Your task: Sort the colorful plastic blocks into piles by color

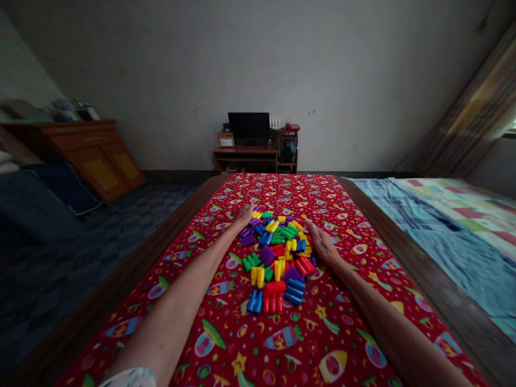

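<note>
Nearest, both forearms stretched out over the red patterned mattress cover [282, 344], running from the near edge toward the middle of the bed. Between them, a loose heap of coloured plastic blocks [276, 252] lying on the cover about midway along, roughly centred between the two side edges. Left hand [243, 217] flat and open against the heap's far-left rim, fingers together, gripping nothing. Right hand [322, 244] likewise open, palm turned in against the heap's right side, touching the outermost pieces. Likely trouble: pressed inward too quickly, small light blocks squirting out through the near gap, or sliding toward the wooden bed frame [387, 220] and off onto the floor. Farther back, a low desk [245, 156] with a dark monitor [249, 128] against the wall.
</note>
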### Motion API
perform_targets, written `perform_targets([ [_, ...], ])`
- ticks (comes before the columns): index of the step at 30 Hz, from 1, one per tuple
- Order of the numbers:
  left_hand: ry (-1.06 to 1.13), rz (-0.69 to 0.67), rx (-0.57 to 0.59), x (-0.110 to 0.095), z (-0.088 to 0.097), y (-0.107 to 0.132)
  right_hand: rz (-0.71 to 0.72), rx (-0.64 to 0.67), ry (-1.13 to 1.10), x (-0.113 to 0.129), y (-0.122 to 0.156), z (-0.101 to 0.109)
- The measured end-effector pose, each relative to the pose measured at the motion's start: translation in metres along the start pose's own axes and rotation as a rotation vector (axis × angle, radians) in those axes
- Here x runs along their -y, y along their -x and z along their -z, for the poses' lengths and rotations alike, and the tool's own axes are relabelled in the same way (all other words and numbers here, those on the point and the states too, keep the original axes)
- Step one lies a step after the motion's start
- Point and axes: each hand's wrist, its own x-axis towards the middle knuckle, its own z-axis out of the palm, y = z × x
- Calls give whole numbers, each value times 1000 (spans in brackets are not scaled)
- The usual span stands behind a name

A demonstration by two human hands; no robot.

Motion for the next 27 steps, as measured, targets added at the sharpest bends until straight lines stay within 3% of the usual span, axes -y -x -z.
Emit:
perform_targets([
  [3,-13,-92,228,-18,-18,6,15,-12,9,2,1,-1],
  [5,-45,-242,414,-33,-22,17,42,-14,12,4,3,1],
  [7,-87,-412,509,-46,-18,38,83,-19,22,7,5,4],
  [11,-332,-685,326,-64,-3,116,176,-22,50,15,8,5],
  [14,-507,-932,366,-71,-3,178,204,-9,86,18,7,0],
  [16,-575,-1035,408,-73,-11,199,223,1,114,17,7,-4],
  [19,-645,-1079,354,-71,-27,189,251,2,102,16,9,-8],
  [23,-699,-1060,254,-67,-44,138,201,-52,-15,17,14,-6],
  [27,-673,-961,185,-63,-35,109,111,-106,-78,14,15,1],
])
